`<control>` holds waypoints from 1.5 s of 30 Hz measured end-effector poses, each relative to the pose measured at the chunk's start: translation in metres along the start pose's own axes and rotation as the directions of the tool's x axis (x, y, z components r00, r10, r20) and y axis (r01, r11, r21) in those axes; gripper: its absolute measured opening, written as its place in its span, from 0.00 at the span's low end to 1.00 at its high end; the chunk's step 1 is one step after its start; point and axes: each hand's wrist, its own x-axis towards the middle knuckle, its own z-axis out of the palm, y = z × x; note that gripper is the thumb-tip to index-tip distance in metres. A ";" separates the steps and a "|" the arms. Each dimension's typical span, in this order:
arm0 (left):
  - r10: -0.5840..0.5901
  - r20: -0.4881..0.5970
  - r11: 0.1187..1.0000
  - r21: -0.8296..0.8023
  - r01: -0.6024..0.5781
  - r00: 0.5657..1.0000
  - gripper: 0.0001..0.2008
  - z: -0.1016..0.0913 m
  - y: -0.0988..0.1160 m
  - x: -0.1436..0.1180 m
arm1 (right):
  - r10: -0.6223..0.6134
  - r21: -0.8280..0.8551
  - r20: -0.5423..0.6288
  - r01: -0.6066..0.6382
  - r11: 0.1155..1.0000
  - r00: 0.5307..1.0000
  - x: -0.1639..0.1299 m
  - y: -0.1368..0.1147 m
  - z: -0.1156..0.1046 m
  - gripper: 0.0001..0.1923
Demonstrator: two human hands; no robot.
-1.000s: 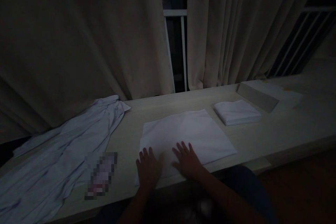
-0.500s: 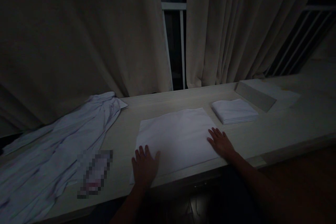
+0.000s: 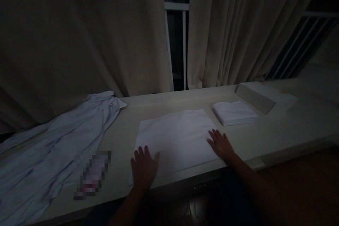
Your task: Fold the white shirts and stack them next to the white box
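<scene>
A white cloth (image 3: 176,137) lies spread flat in a rough rectangle on the pale table (image 3: 243,144) in front of me. My left hand (image 3: 144,167) rests palm down on its near left corner, fingers spread. On its right edge lies my right hand (image 3: 220,144), also flat with the fingers apart. Just beyond that hand sits a neatly folded white cloth (image 3: 234,113) in several layers. Neither hand grips anything. What lies under my palms is hidden.
A large, crumpled white cloth (image 3: 71,141) covers the table's left side. Near it is a pixelated object (image 3: 94,174) I cannot identify. A white box-like object (image 3: 255,97) stands at the back right. Long beige curtains (image 3: 127,35) hang behind, with a white railing (image 3: 177,6) in the gap.
The whole view has shifted very slightly. Both hands stay flat on the spread cloth, and nothing has been picked up or let go.
</scene>
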 end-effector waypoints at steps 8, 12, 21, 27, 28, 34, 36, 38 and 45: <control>0.007 -0.018 1.000 0.014 -0.007 1.000 0.41 -0.001 -0.001 -0.002 | 0.001 0.003 0.031 -0.001 1.000 1.000 0.000 -0.001 0.000 0.33; 0.011 0.005 1.000 -0.002 -0.011 1.000 0.41 -0.003 -0.002 -0.001 | 0.009 0.001 0.048 -0.009 1.000 0.999 0.001 0.001 0.000 0.33; 0.001 -0.006 1.000 -0.027 -0.002 1.000 0.41 -0.002 -0.004 -0.002 | -0.211 0.031 -0.003 0.211 0.977 0.977 -0.006 -0.084 -0.023 0.33; 0.024 0.040 0.996 -0.082 -0.021 0.999 0.40 0.012 -0.029 -0.003 | -0.597 0.268 0.042 0.567 0.779 0.801 -0.013 -0.233 -0.025 0.31; 0.038 0.043 0.995 -0.091 -0.034 0.998 0.39 0.015 -0.035 -0.005 | -0.615 0.281 0.047 0.580 0.764 0.787 -0.010 -0.251 -0.022 0.30; 0.064 0.124 0.981 -0.188 -0.040 0.990 0.33 0.018 -0.052 -0.017 | -0.710 0.337 0.154 0.638 0.692 0.687 0.036 -0.316 -0.006 0.30; 0.053 0.128 0.974 -0.226 -0.023 0.990 0.34 0.013 -0.051 -0.017 | -0.730 0.360 0.191 0.645 0.674 0.656 0.054 -0.329 -0.003 0.31; 0.047 0.118 0.969 -0.247 -0.016 0.992 0.34 0.010 -0.050 -0.016 | -0.732 0.369 0.220 0.639 0.675 0.645 0.073 -0.341 0.000 0.32; -0.014 0.070 0.955 -0.295 0.034 0.997 0.37 0.012 -0.050 -0.015 | -0.694 0.320 0.198 0.623 0.714 0.693 0.129 -0.374 0.024 0.36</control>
